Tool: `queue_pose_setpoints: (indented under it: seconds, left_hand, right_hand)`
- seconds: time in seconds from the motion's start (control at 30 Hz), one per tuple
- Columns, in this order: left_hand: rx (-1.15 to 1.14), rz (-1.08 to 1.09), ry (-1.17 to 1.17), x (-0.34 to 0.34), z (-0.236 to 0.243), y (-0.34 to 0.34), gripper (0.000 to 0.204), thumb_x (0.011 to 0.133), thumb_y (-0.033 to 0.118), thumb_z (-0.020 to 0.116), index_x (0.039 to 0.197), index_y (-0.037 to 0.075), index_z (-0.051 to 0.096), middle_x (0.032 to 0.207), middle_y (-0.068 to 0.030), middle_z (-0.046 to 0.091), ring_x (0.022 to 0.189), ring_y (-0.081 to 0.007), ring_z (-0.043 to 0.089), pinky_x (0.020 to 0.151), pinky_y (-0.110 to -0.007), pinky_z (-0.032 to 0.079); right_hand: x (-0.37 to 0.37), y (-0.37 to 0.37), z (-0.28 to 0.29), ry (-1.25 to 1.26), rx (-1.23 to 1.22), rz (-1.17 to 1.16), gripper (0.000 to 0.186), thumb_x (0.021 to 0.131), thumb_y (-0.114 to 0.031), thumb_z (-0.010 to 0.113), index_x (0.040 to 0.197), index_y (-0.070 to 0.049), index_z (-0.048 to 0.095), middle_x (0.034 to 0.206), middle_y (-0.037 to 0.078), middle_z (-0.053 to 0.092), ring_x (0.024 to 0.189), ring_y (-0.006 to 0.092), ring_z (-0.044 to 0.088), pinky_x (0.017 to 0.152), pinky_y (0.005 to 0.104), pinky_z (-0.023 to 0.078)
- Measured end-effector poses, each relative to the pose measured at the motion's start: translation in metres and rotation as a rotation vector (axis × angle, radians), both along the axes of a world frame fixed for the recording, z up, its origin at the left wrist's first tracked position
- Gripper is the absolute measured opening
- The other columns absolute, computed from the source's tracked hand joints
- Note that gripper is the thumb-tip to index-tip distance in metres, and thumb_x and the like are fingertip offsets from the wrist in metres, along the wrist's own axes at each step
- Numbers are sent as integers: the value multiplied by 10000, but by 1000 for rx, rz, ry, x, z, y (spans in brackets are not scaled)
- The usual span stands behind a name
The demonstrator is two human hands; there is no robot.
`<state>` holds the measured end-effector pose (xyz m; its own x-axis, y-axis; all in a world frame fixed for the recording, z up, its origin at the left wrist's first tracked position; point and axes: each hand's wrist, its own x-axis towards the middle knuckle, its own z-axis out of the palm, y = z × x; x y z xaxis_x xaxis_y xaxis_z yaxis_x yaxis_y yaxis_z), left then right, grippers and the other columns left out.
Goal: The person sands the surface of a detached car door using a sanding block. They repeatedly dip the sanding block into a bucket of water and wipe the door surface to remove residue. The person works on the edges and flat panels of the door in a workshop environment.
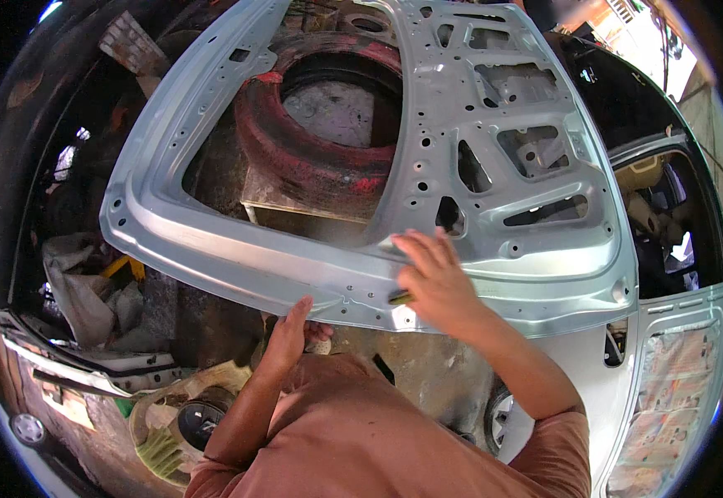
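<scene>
A bare silver-grey car tailgate panel (287, 253) lies before me, with a large window opening on its left and several cut-outs on its right. At the panel's near edge, my left hand (291, 332) is closed on it, thumb on top and fingers underneath. My right hand (436, 282) is over the near flange, right of the middle, its fingers slightly blurred. Beneath its thumb side shows a small yellow-and-dark piece (400, 296), mostly hidden by the hand; its kind is unclear. Through the window opening a worn red-and-black tyre (295, 158) shows below the panel.
A dark car body with an open window (677, 224) stands at the right, above a light door panel covered with printed paper (660, 407). A grey cloth (79, 282) lies at the left. Below left are a round, pale-rimmed thing (158, 415) and a wheel (28, 429).
</scene>
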<state>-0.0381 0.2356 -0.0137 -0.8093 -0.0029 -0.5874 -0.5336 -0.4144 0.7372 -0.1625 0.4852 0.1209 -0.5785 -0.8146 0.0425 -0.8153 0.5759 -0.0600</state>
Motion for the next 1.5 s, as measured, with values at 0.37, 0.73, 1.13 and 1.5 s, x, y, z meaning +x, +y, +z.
queue_pose_setpoints:
  seconds: [0.37,0.73,1.13,1.5]
  left_hand:
    - [30,-49,139,4,-8,0,589,1111,537,444,1094,13,711,899,-105,758,758,-172,662,737,-325,510]
    - [-5,-23,155,3,5,1,575,1112,519,444,1069,12,709,859,-96,752,743,-158,659,717,-317,491]
    - [-84,-81,153,3,-23,-4,626,1106,571,428,1099,18,722,871,-93,762,747,-171,683,707,-319,510]
    - [-100,-101,52,1,-7,-14,674,1111,590,412,1124,-9,720,913,-135,768,787,-191,702,741,-320,535]
  right_hand:
    - [7,-23,-3,11,183,98,341,774,-173,830,1013,-53,620,1616,171,420,1528,379,368,1255,690,245]
    - [10,-27,-13,19,164,84,328,749,-154,851,990,-72,645,1619,149,424,1530,368,360,1242,704,252]
    - [55,-32,-35,154,-45,-21,218,870,-190,706,1067,-113,656,1189,52,655,1187,253,598,960,445,465]
    - [87,-34,-42,77,-143,-38,305,863,-181,691,1152,-89,714,1135,3,679,1063,190,609,947,377,462]
